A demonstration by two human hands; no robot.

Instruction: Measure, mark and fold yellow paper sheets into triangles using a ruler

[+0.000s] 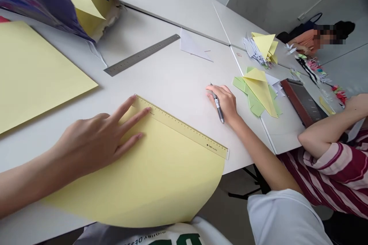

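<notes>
The left hand (pixel 89 141), splayed, held a clear ruler (pixel 184 125) along the edge of a yellow sheet (pixel 161 176) on the tabletop (pixel 161 72); the right hand (pixel 225 101) grasped a pen (pixel 217 106). A purple bag (pixel 40 0) contained yellow paper (pixel 93 4).

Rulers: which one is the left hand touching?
The transparent ruler on the yellow sheet, under the left hand; the grey metal ruler lies apart, untouched.

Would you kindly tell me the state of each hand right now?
Left hand: open, resting on the clear ruler and yellow sheet.
Right hand: closed, holding a pen.
</notes>
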